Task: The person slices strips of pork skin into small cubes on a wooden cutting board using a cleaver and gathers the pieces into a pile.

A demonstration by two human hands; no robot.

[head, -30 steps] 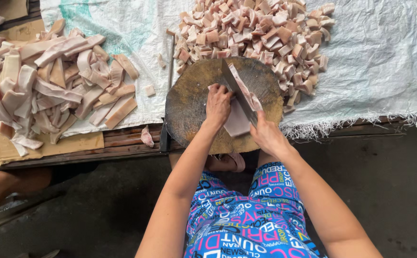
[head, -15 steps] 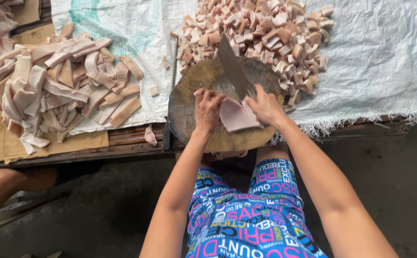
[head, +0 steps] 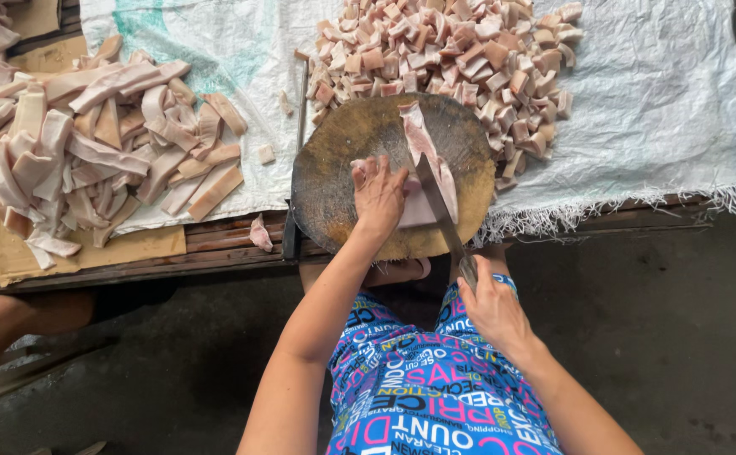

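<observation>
A round wooden chopping board [head: 343, 160] lies at the near edge of a low table. On it is a pale pink slab of meat [head: 425, 181] with a strip cut free along its right side. My left hand [head: 378, 195] presses flat on the slab's left part. My right hand [head: 493, 305] is pulled back toward my lap, closed on the handle of a long knife [head: 437, 202] whose blade lies along the slab.
A heap of small meat cubes [head: 452, 59] lies behind the board on a white woven sack [head: 655, 109]. Long meat strips [head: 98, 143] are piled at the left on sack and cardboard [head: 14, 253]. Another person's leg [head: 14, 320] shows at lower left.
My right hand has drawn the knife back toward me, from over the board to beyond its near edge. A long strip now lies separated on the slab's right side.
</observation>
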